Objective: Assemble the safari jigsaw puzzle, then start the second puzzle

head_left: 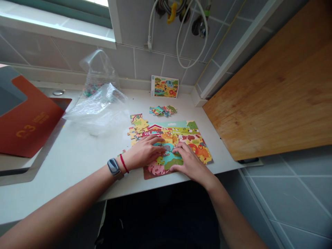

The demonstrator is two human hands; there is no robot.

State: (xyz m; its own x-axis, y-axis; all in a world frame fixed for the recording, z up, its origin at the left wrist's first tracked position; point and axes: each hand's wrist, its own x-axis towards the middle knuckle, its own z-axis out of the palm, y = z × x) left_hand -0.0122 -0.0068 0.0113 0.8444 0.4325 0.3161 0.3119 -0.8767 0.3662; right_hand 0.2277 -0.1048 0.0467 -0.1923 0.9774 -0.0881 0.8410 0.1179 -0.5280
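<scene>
Your left hand [144, 152] and right hand [190, 162] rest on the animal jigsaw puzzle [188, 138], fingers [158, 141] curved, tips almost meeting at its middle; you cannot tell whether they hold a piece. Loose puzzle pieces [137, 126] lie just beyond your left hand.

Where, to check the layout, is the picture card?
In the head view, the picture card stands at the tiled wall, behind the loose puzzle pieces, right of the plastic bag.
</scene>
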